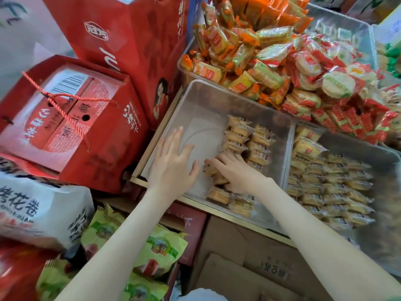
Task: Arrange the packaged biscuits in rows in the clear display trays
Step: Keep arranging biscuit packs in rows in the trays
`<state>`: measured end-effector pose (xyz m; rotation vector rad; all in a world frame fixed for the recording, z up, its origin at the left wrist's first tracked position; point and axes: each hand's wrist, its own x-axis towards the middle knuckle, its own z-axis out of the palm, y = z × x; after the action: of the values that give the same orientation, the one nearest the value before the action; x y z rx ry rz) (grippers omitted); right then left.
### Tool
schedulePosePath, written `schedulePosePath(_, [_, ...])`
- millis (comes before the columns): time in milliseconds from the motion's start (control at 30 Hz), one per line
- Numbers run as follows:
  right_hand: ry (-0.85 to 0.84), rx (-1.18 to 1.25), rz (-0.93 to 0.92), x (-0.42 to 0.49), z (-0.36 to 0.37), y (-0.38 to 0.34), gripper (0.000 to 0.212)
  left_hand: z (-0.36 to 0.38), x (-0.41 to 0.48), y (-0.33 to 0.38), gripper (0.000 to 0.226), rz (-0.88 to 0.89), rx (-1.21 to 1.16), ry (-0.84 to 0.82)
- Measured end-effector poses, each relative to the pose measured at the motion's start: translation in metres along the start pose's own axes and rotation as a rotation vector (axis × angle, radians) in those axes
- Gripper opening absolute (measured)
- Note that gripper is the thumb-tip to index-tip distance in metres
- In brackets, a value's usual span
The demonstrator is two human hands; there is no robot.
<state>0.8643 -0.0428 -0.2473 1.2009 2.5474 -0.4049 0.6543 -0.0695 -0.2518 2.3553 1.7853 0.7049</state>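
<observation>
A clear display tray (201, 98) stands in front of me, its left half bare. Small yellow biscuit packets (247, 140) stand in two rows along its right side. My right hand (234, 172) reaches into the tray from the right, fingers curled over a few packets (217, 177) near the front. My left hand (173, 161) hovers over the bare left part of the tray with fingers spread and straight, holding nothing. A second clear tray (355, 146) to the right holds several neat rows of the same packets (332, 192).
A heap of red, orange and yellow rice-cracker packs (282, 68) fills the trays behind. Red gift boxes (71, 118) stand on the left. White and green snack bags (152, 246) and a cardboard box (249, 268) lie below the shelf edge.
</observation>
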Motion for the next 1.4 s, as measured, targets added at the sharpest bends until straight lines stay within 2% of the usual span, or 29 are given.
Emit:
schedulePosePath(100, [0.207,0.047,-0.099,-0.016,-0.011,-0.004,0.071,-0.003,0.001,0.000,0.045,0.024,-0.042,0.003])
schedulePosePath(233, [0.489,0.079,-0.146,-0.045,-0.035,-0.011,0.081,-0.013,-0.002,0.002,0.050,0.170,-0.185,0.015])
schedulePosePath(300, [0.554,0.353,-0.076,-0.069,-0.054,-0.019,0.079,-0.028,-0.003,0.015,0.062,0.107,-0.441,-0.088])
schedulePosePath(400, [0.586,0.924,0.123,-0.112,-0.084,-0.034,0.084,-0.060,-0.003,0.061,0.071,-0.110,-0.907,-0.352])
schedulePosePath(467, [0.607,1.100,0.194,-0.138,-0.100,-0.042,0.083,-0.072,-0.002,0.090,0.062,-0.182,-1.184,-0.462])
schedulePosePath(533, [0.633,1.231,0.222,-0.163,-0.110,-0.049,0.075,-0.083,-0.002,0.114,0.066,-0.247,-1.322,-0.468])
schedulePosePath(667, [0.659,1.392,0.268,-0.203,-0.112,-0.058,0.051,-0.100,-0.006,0.157,0.086,-0.427,-1.356,-0.464])
schedulePosePath(733, [0.648,1.574,0.224,-0.220,-0.106,-0.058,0.048,-0.109,-0.008,0.176,0.088,-0.495,-1.411,-0.491])
schedulePosePath(833, [0.710,1.728,0.194,-0.246,-0.102,-0.061,0.041,-0.119,-0.013,0.203,0.065,-0.557,-1.514,-0.535])
schedulePosePath(933, [0.864,1.597,0.319,-0.266,-0.094,-0.064,0.031,-0.127,-0.021,0.229,0.036,-0.554,-1.529,-0.578])
schedulePosePath(1033, [1.007,1.526,0.446,-0.283,-0.089,-0.065,0.020,-0.129,-0.028,0.249,0.024,-0.529,-1.519,-0.617])
schedulePosePath(1133, [0.962,1.624,0.439,-0.301,-0.084,-0.064,0.038,-0.133,-0.036,0.267,0.034,-0.571,-1.491,-0.695])
schedulePosePath(1233, [0.888,1.763,0.390,-0.316,-0.081,-0.064,0.056,-0.136,-0.044,0.284,0.050,-0.535,-1.448,-0.781])
schedulePosePath(1400, [1.010,1.956,0.345,-0.334,-0.075,-0.067,0.036,-0.138,-0.057,0.295,0.064,-0.455,-1.490,-0.806])
